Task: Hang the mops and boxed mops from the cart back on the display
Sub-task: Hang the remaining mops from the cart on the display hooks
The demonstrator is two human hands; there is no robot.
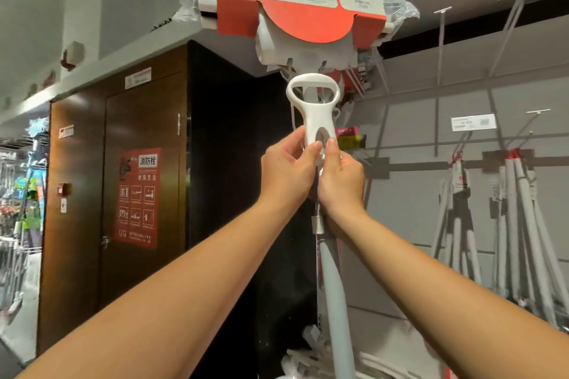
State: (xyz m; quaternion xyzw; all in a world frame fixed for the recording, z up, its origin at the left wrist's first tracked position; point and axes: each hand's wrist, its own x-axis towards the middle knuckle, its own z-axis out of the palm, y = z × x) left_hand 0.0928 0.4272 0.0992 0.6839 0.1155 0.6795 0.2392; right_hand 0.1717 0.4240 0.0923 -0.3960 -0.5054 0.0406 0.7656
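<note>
Both hands are raised overhead, the left hand (288, 169) and right hand (340, 177) closed around the white lever (314, 114) of a mop (303, 9) held head-up near the top of the display wall (431, 95). The hanging step looks to be under way. Next, the mop probably needs guiding onto a hook (441, 37), though which one cannot be told.

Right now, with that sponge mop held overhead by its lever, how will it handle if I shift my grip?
Likely top-heavy: the sleeved mop head sits above both hands. The white lever may pivot rather than stay rigid. The pole looks smooth, perhaps slippery.
</note>
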